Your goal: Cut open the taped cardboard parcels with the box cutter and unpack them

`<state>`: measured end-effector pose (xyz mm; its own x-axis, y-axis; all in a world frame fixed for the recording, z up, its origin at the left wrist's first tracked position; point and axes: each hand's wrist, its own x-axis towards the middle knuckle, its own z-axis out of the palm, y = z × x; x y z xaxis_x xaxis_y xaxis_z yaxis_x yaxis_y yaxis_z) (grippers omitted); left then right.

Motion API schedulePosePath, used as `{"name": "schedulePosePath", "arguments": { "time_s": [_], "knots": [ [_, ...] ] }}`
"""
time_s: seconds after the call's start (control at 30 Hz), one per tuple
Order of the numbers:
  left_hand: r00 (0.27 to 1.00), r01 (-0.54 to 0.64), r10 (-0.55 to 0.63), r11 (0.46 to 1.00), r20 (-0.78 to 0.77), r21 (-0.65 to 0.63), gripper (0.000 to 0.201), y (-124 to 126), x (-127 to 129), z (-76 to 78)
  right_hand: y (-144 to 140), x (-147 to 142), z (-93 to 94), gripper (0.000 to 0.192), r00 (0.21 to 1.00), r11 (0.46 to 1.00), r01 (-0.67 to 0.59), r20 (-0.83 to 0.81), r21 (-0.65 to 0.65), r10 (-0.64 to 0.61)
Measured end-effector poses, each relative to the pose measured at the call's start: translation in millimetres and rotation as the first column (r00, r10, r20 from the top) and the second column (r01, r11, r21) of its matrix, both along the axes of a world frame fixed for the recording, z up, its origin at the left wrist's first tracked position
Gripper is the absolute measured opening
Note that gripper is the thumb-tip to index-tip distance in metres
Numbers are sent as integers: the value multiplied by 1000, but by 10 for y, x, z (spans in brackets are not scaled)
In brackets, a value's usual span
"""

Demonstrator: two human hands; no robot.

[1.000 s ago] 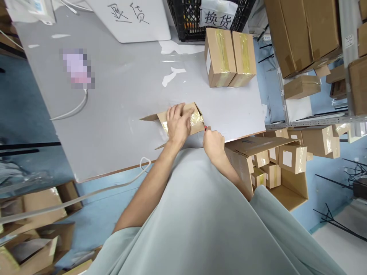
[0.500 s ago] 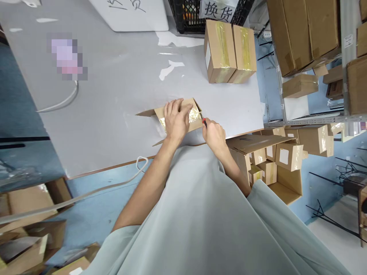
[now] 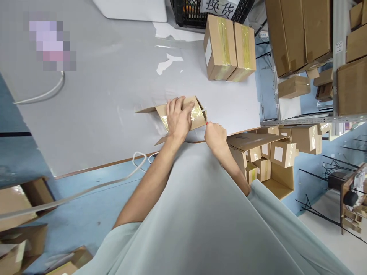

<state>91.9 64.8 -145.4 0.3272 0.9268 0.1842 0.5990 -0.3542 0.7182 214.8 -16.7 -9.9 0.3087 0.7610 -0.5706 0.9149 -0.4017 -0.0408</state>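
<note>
Right hand (image 3: 215,136) drawn back slightly, fist closed round red-handled cutter (image 3: 205,117) at box (image 3: 195,112) edge; left hand (image 3: 178,118) flat, pressing box onto worktop (image 3: 114,95).

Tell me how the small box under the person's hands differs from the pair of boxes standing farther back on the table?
The small cardboard box lies near the table's front edge with flaps splayed open; the two taped boxes are sealed shut. The left hand presses on the small box while the right hand holds a red-handled cutter at its corner; nothing touches the pair. The pair looks taller. All are brown cardboard with yellowish tape.
</note>
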Motion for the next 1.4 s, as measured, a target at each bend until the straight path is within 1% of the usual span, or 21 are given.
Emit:
{"name": "schedulePosePath", "arguments": {
  "time_s": [0.17,0.23,0.27,0.33,0.37,0.5,0.53,0.6,0.67,0.73,0.8,0.87,0.93,1.03,1.1,1.17,1.2,1.23,1.33,1.37,1.4],
  "knots": [
    [1000,-5,5,1000,20,-22,44,17,23,-8,-170,49,-6,37,997,992,74,-12,103,-73],
    [999,-6,7,1000,50,-27,45,38,46,11,-190,181,-99,42,994,970,109,-46,218,-101],
    [997,-8,10,1000,74,-25,47,53,47,32,-180,284,-199,45,989,946,144,-60,289,-132],
    [991,-24,26,1000,133,-16,53,84,-5,98,-109,537,-516,50,971,884,240,-85,402,-225],
    [986,-42,43,999,159,-9,56,92,-70,138,-50,670,-721,50,956,862,290,-90,416,-279],
    [966,-200,191,979,173,33,62,-39,-591,242,180,1046,-1548,48,886,855,464,-149,232,-440],
    [955,-259,250,965,162,34,64,-122,-750,233,206,1090,-1692,51,878,854,478,-154,207,-454],
    [910,-390,387,921,150,-10,71,-324,-1030,160,218,1138,-1859,56,871,851,489,-158,189,-466],
    [834,-511,529,848,158,-142,77,-527,-1201,31,207,1149,-1883,60,877,855,479,-156,199,-455],
    [741,-576,649,745,170,-337,77,-680,-1251,-117,203,1118,-1811,61,888,855,457,-192,248,-419],
    [662,-570,729,640,174,-514,72,-758,-1217,-239,217,1021,-1695,65,891,834,426,-320,351,-321],
    [632,-519,753,588,185,-620,67,-774,-1159,-314,252,855,-1577,71,872,794,388,-464,468,-153],
    [647,-468,732,600,211,-649,66,-762,-1117,-348,311,657,-1486,78,857,773,316,-516,550,17],
    [714,-401,648,690,267,-603,74,-762,-1108,-369,437,460,-1426,82,849,766,251,-515,592,121],
    [776,-319,548,768,311,-555,88,-786,-1126,-390,516,479,-1430,81,807,758,315,-581,572,104],
    [849,-225,423,832,317,-507,97,-807,-1141,-423,565,616,-1444,81,720,736,423,-690,529,82],
    [886,-189,362,853,289,-486,91,-805,-1139,-437,575,713,-1448,81,663,725,475,-745,499,78],
    [920,-164,305,869,244,-467,78,-793,-1128,-447,578,819,-1448,82,603,715,522,-794,465,76],
    [979,-129,181,912,99,-388,22,-698,-1062,-411,558,1113,-1423,84,449,715,605,-892,351,57],
    [985,-117,152,932,76,-342,11,-659,-1043,-370,549,1184,-1414,84,416,722,613,-908,320,49],
    [990,-103,127,953,68,-285,10,-623,-1035,-314,541,1235,-1411,84,390,731,615,-920,294,42]
  ]
}}
